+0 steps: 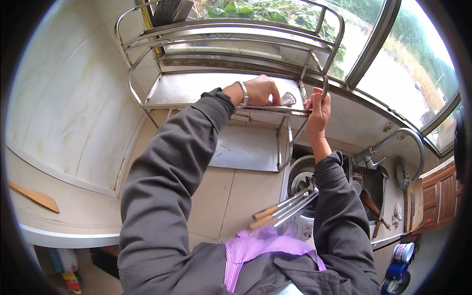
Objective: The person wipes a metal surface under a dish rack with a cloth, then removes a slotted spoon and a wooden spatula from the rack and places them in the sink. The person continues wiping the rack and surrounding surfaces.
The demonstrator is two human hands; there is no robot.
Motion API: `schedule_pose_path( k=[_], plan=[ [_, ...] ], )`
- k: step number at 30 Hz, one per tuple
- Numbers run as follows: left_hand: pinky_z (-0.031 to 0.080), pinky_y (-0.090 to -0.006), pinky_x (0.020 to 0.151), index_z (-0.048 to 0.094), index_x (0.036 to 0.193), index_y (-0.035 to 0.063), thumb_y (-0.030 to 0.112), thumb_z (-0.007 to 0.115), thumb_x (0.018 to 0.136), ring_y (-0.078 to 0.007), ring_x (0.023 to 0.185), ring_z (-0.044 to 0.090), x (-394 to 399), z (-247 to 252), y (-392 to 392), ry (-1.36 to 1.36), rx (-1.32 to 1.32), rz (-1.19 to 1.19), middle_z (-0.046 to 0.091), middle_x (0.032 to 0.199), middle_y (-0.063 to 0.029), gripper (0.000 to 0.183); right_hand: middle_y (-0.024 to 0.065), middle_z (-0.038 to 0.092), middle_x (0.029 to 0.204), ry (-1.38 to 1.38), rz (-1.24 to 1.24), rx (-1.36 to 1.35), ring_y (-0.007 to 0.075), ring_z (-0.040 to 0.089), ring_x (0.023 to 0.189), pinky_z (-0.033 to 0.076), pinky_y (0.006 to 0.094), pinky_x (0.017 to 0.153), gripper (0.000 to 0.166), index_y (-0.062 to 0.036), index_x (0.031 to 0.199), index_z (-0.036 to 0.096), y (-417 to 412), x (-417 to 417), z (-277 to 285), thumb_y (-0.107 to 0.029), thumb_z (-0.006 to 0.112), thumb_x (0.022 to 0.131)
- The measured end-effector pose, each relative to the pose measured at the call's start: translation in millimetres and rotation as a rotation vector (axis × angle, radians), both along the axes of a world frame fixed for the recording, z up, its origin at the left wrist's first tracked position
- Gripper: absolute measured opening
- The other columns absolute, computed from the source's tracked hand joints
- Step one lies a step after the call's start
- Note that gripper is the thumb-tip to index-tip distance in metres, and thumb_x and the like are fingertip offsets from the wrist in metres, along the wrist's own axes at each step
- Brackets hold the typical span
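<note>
My left hand (260,91), with a silver bangle at the wrist, is bent over the front rail of a metal shelf rack (221,83). Its fingers grip a grey scouring pad (288,99), which shows on the right side of the fingers against the shelf. My right hand (318,108) is closed around the rack's right-hand end, by the curved tube upright. Below the upper shelf, a lower metal shelf (247,147) looks wet or smeared.
Wooden-handled utensils (271,212) lean out of a metal pot (302,166) in the sink area. To the right are a curved faucet (409,132) and a brush (370,204). A wooden spatula (37,197) lies on the left counter. A dark container (173,11) stands on the top tier by the window.
</note>
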State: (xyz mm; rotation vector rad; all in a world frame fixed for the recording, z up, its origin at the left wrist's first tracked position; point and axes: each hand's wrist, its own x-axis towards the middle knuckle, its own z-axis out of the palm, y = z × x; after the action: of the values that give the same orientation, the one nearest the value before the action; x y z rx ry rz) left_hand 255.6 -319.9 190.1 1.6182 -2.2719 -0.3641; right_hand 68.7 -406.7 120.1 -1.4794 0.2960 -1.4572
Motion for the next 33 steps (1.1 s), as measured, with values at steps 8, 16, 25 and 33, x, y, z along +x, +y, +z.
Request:
schedule_pose_path(
  k=[8,16,25,33],
  plan=[
    [0.047,-0.0344,0.067,0.068,0.078,0.0083,0.002,0.059,0.067,-0.0255,0.073,0.06,-33,-11,-38,-0.133,-0.18,-0.08,0.063,0.074,-0.0101,0.016,0.0088,0.057,0.105,0.241,-0.261,0.117,0.0164,0.052,0.097,0.042,0.0285,0.082,0.04,-0.0004,0.114,0.044,26,-18,11,-0.027,0.057,0.087],
    [0.047,-0.0399,0.07,0.06,0.073,0.004,0.009,0.058,0.063,-0.0313,0.077,0.059,1,-7,-99,-0.128,-0.474,0.34,0.06,0.075,-0.0131,0.011,0.0076,0.052,0.084,0.187,-0.405,-0.035,0.0142,0.051,0.074,0.043,0.0274,0.063,0.047,0.0013,0.123,0.038,8,10,66,-0.018,0.057,0.085],
    [0.048,-0.0335,0.071,0.067,0.079,0.004,0.007,0.062,0.065,-0.0278,0.079,0.061,-27,-26,-110,-0.068,-0.143,0.289,0.063,0.083,-0.013,0.015,0.012,0.056,0.07,0.234,-0.333,0.046,0.0163,0.053,0.063,0.044,0.0307,0.059,0.033,-0.0008,0.115,0.048,3,14,67,-0.024,0.043,0.092],
    [0.042,-0.0259,0.055,0.062,0.084,-0.0031,0.01,0.057,0.075,-0.0062,0.06,0.049,-26,-16,-74,0.333,0.256,-0.131,0.056,0.064,0.0032,0.017,0.0278,0.056,0.093,0.152,-0.363,-0.044,0.0422,0.055,0.092,0.045,0.0389,0.071,0.034,-0.001,0.118,0.044,-14,13,47,-0.021,0.045,0.091]
  ],
)
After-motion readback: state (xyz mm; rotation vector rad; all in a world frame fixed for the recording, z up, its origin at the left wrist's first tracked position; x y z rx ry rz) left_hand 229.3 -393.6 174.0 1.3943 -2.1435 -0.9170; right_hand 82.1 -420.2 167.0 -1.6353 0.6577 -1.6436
